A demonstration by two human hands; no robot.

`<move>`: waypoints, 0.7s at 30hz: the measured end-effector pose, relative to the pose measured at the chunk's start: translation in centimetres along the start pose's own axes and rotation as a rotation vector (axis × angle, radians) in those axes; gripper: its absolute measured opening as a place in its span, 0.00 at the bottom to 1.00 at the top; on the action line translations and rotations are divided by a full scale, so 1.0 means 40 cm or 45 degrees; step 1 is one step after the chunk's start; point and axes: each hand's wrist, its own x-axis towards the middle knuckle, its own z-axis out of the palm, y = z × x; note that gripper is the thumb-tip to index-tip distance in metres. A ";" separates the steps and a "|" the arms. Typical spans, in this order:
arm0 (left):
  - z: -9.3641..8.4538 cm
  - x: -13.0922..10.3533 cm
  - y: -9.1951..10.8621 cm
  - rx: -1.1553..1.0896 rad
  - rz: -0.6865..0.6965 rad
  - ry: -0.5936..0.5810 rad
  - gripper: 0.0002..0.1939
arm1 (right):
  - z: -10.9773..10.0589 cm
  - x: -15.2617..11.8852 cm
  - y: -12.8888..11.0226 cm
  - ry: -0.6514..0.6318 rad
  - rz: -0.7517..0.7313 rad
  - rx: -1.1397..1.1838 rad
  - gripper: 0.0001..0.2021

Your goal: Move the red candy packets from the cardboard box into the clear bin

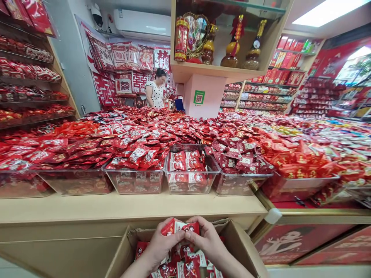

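Between both hands is a red and white candy packet [180, 227], held just above an open cardboard box [242, 243]. My left hand [165, 241] grips its left side, fingers behind and thumb on the front. My right hand [204, 236] grips the right side in the same way, and the two thumbs nearly meet in the middle. Whether one packet or more is in the hands I cannot tell. Below them, several similar red and white packets [188, 268] lie loose in the box.
On the counter [116, 208] stands a clear plastic bin [191, 185] partly filled with stacked packets. Heaped bins flank it, one with dark red packets [240, 158]. A person [156, 90] stands behind the heaps. A shelf cabinet [214, 69] overhangs the display.
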 end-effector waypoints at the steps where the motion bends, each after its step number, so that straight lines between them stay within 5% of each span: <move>1: -0.001 0.002 -0.002 -0.004 -0.002 0.003 0.19 | 0.002 0.001 0.001 -0.006 0.015 0.034 0.17; 7: -0.009 0.011 -0.007 -0.025 0.000 0.002 0.19 | 0.012 0.007 0.004 0.001 0.019 0.266 0.17; 14: -0.008 0.009 -0.017 -0.010 -0.034 0.163 0.21 | -0.009 0.021 0.014 0.247 -0.030 0.047 0.15; 21: 0.003 0.003 0.003 -0.028 -0.021 0.122 0.17 | -0.017 0.017 0.003 0.220 0.031 0.096 0.16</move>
